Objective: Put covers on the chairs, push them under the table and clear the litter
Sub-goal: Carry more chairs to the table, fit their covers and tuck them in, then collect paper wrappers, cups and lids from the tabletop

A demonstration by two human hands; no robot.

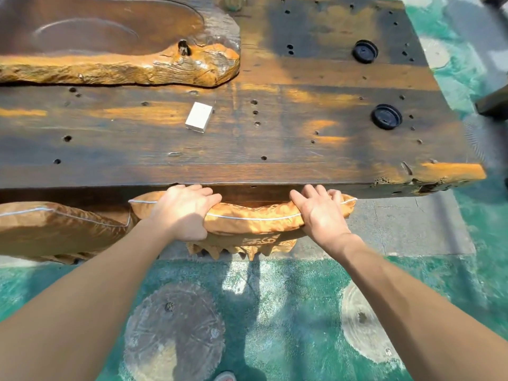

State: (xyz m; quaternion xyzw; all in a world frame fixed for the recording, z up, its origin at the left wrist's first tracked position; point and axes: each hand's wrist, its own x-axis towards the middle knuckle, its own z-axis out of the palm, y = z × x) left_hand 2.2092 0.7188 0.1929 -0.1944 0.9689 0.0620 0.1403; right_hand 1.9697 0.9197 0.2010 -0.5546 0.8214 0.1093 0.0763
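A chair with a golden-brown cover (247,220), white piping and a fringed front flap, sits mostly under the near edge of the dark wooden table (275,149). My left hand (182,213) grips the cover's left end and my right hand (321,213) grips its right end, fingers curled over the top. A second covered chair (55,226) stands to the left, also partly under the table. A small white box (199,116) lies on the tabletop, and two black lids (386,116) (365,51) rest near the right end.
A carved wooden tea tray (118,64) occupies the table's far left. The floor (275,312) is green painted with round pale patches, and a grey paved strip (398,224) runs beside the table. The toe of a shoe (225,376) shows at the bottom.
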